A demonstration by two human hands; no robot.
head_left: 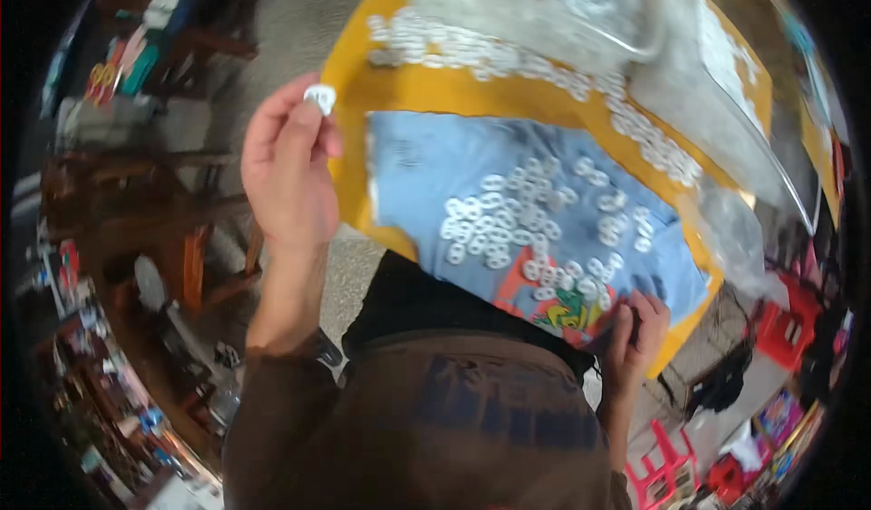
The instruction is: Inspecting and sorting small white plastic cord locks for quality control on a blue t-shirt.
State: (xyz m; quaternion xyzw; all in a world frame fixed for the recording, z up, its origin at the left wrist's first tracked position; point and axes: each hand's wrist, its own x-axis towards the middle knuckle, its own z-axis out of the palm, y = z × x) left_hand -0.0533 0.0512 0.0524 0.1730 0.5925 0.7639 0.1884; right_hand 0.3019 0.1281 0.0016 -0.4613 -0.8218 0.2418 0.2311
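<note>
At the table's left edge, my left hand is raised and pinches a small white plastic piece with a dark mark between thumb and fingers. My right hand rests at the near right edge of a light blue cloth, its fingers loosely bent and apart from the thumb, with nothing seen in them. Many small white pieces with holes lie scattered over the cloth. A red, green and yellow print shows beside the right hand.
Under the cloth is a yellow table. A long row of white pieces lines its far side, before clear plastic bags. Dark wooden furniture stands at left, a pink plastic chair and a red container at right.
</note>
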